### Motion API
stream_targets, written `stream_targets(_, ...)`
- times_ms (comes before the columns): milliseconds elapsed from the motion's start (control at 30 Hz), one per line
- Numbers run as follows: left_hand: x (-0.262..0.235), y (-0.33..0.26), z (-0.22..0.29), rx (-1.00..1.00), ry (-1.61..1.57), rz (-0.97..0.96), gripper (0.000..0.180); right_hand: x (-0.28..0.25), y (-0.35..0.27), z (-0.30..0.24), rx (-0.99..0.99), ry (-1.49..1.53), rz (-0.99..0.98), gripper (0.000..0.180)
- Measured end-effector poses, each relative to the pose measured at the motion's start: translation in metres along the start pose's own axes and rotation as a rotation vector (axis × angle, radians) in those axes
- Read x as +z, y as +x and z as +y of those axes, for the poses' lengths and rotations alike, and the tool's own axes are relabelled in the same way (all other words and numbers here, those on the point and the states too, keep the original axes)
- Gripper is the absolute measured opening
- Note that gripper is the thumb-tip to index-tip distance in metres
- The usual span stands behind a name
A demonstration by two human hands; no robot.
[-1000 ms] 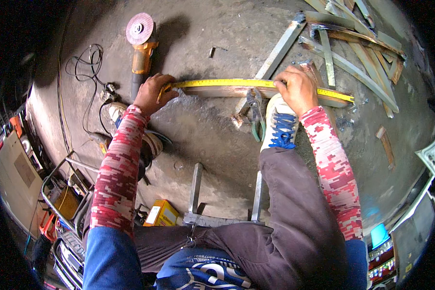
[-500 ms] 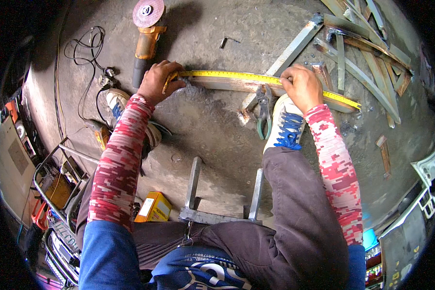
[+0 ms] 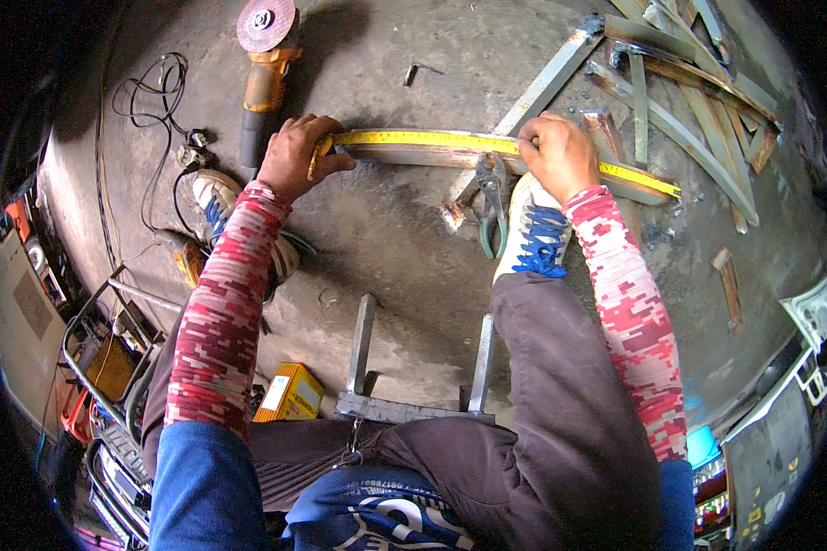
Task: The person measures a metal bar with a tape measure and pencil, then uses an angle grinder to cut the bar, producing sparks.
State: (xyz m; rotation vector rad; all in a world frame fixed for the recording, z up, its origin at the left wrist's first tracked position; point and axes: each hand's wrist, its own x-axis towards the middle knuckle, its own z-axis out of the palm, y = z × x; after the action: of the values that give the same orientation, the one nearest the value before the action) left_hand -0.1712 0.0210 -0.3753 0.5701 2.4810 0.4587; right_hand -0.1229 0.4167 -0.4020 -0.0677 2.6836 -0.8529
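Note:
A yellow tape measure blade [image 3: 423,140] stretches along a metal bar [image 3: 404,156] on the floor, its far right end lying past my right hand. My left hand [image 3: 294,158] is closed on the tape at the bar's left end, where a short yellow piece curls down by the fingers. With thumb and fingers pinched together, my right hand [image 3: 560,158] grips the blade farther right, above my shoe. Slip-joint pliers [image 3: 492,204] with green handles lie against the bar, just left of that shoe.
An angle grinder [image 3: 265,83] stands beyond my left hand, with a coiled cable [image 3: 156,92] beside it. Cut steel pieces [image 3: 689,92] pile up at the far right. Near my legs are a metal frame [image 3: 413,409] and a yellow box [image 3: 289,393].
The view has shifted slightly, so floor things appear a little farther left and higher. Both hands keep their hold on the tape.

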Motion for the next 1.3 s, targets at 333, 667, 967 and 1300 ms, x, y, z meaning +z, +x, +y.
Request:
stream_targets(333, 0.014, -0.003, 0.041, -0.076, 0.156, 0.331, 0.045, -0.001, -0.002, -0.001, 0.011, 0.036, 0.018, 0.012)
stream_targets(667, 0.027, -0.013, 0.098, -0.389, -0.521, 0.566, 0.027, 0.0, -0.003, -0.001, 0.011, 0.029, 0.035, 0.01)
stream_targets(967, 0.052, -0.023, 0.139, -0.196, -0.893, 0.371, 0.017, -0.003, -0.003, -0.002, -0.004, 0.034, 0.046, 0.011)
stream_targets(1300, 0.086, -0.03, 0.145, -0.384, -0.534, 0.739, 0.014, 0.0, -0.001, 0.001, -0.013, -0.012, 0.057, 0.011)
